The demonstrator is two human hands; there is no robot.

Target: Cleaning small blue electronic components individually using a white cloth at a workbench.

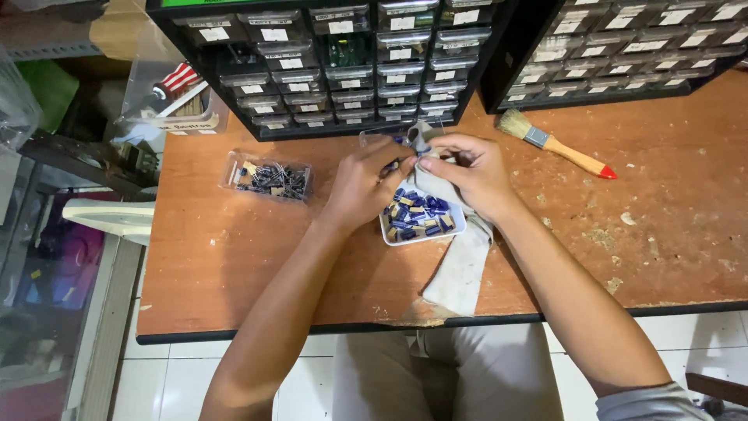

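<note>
Grey cloth (460, 265) hangs over the near desk (234, 265) edge and runs up into both hands. Left hand (366, 183) and right hand (471, 175) pinch together on the cloth's upper end, seemingly with a small blue part between the fingertips, hard to tell. White tray (460, 226) of blue components sits just under them, well filled. Clear box (269, 178) of dark parts lies left; brush (557, 144) and drawer cabinets (343, 62) behind. Judging by that, wiping looks midway.

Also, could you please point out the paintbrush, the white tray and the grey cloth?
paintbrush (555, 143): head view, on the wooden handle beside the metal band.
white tray (425, 235): head view, on its front rim.
grey cloth (461, 269): head view, on the part hanging toward the table edge.
</note>
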